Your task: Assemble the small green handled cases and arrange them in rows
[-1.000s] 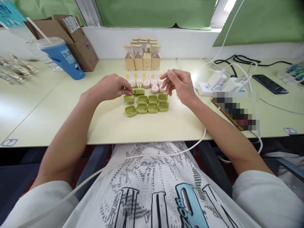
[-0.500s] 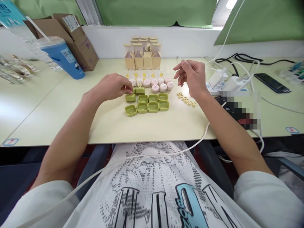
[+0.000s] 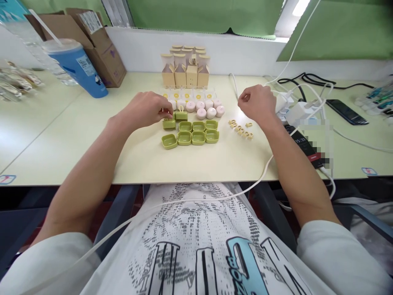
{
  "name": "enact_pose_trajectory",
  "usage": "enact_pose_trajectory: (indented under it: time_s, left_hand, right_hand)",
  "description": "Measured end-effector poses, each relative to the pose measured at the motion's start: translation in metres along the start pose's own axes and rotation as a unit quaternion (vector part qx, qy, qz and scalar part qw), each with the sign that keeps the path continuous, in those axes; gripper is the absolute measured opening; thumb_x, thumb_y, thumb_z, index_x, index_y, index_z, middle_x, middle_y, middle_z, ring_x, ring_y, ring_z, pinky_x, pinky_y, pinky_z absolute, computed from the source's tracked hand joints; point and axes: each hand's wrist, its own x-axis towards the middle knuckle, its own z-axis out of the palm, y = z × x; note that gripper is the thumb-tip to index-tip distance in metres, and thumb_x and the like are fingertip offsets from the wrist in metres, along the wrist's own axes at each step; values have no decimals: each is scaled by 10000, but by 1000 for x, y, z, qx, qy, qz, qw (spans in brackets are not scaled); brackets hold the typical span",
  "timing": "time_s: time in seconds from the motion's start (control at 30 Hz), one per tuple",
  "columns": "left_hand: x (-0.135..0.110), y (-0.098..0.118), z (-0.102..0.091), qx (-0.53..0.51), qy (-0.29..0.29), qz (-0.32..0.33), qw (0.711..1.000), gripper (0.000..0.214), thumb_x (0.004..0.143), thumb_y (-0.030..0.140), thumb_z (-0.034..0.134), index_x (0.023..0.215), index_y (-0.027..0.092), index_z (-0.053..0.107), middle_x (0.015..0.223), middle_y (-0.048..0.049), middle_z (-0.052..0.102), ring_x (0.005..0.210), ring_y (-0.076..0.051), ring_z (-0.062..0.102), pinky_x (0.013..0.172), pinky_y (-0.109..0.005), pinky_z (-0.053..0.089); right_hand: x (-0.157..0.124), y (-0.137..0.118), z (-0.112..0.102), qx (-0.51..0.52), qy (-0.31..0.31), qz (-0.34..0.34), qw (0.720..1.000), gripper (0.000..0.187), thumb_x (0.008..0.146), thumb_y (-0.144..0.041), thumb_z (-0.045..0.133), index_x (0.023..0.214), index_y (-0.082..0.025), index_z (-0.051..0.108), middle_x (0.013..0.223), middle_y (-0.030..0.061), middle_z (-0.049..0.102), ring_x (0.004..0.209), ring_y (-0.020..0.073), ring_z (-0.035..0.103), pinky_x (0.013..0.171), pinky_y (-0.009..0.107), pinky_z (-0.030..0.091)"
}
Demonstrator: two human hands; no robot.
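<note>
My left hand [image 3: 152,108] pinches the top of a small green box [image 3: 169,124] at the left of the group. Beside it stands another small green box [image 3: 181,116] with a yellow loop on top. In front lie several open green trays [image 3: 184,138] in two rows. My right hand [image 3: 258,102] hovers at the right with its fingers curled together, and whatever they may hold is hidden. Below it are several small yellow loop pieces [image 3: 241,130] in a slanted line, with a single yellow piece [image 3: 249,124] apart from them.
Pale pink round pots [image 3: 211,112] and clear pieces with yellow labels [image 3: 198,96] stand behind the trays. Open cardboard boxes [image 3: 192,76] line the wall. A blue cup [image 3: 80,67] stands left. Chargers [image 3: 299,112], a phone [image 3: 346,111] and a white cable [image 3: 266,166] lie right.
My right hand has moved right and its fingers have curled in. The single yellow piece now shows below it. The left hand stays at the green box.
</note>
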Motion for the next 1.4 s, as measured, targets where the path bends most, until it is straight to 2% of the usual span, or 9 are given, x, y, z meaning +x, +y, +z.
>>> enact_pose_trajectory:
  time_s: [0.13,0.23,0.37,0.53,0.73,0.83,1.1,1.27,1.4]
  left_hand:
    - [0,-4,4,1,19,25,1000,261,1027,263,605,937,260,850,996,-50,859,808,-211,626,732,-389,316]
    - [0,-3,4,6,15,30,999,272,1032,243,593,959,255,855,1022,-51,857,810,-203,623,724,-382,325]
    - [0,4,1,18,22,19,999,277,1071,309,627,1051,259,898,1103,-74,839,808,-218,613,727,-399,341]
    - [-2,17,-4,-40,65,33,997,305,1138,373,639,1254,249,892,1317,-75,796,914,-198,604,846,-421,471]
    - [0,26,2,-34,29,125,991,358,1091,361,601,1135,255,940,1230,-123,828,1299,-335,669,856,-442,551]
    - [1,26,7,-12,12,126,992,353,1071,386,610,1040,239,929,1264,-133,829,1338,-359,662,794,-410,523]
    - [3,27,11,-80,7,114,990,299,1005,426,663,873,236,853,1205,-146,812,1299,-389,669,891,-456,587]
    - [0,34,2,-109,37,115,987,303,1061,437,633,954,267,859,1245,-128,807,1268,-337,706,994,-487,611]
    - [1,42,3,-208,99,97,968,255,1078,456,682,1016,241,804,1435,-138,777,1282,-317,757,1127,-533,632]
  right_hand:
    - [4,17,-16,-144,-160,13,977,51,949,-228,808,964,-192,841,1106,222,803,1161,450,793,1031,610,629]
    - [6,26,-24,-183,-278,-14,943,210,866,-141,812,1048,-243,840,1130,159,824,1093,403,795,937,539,641]
    - [8,30,-24,-180,-346,-48,920,355,775,-160,883,1095,-304,824,1155,101,850,1021,360,797,793,455,632]
    - [3,21,-23,-186,-326,-24,927,192,831,-217,883,1001,-286,828,1190,130,844,960,345,801,751,449,623]
    - [-6,2,-26,-163,-231,-28,959,349,966,-211,748,1308,-250,807,1282,153,831,1263,394,756,1021,494,616]
    - [-10,-5,-25,-121,-188,-22,974,287,952,-225,751,1230,-263,811,1224,143,844,1260,402,750,1050,509,608]
    - [-12,-15,-20,-2,-65,-45,997,245,966,-160,701,1187,-233,778,1191,172,870,1214,421,779,1088,563,619]
    - [-17,-22,-16,118,12,-117,986,217,987,-196,695,1182,-270,756,1185,95,852,1001,285,808,1075,470,665]
    - [-28,-36,-7,279,-7,-162,946,189,1006,-422,845,1147,-332,755,1171,66,823,982,276,812,829,430,713]
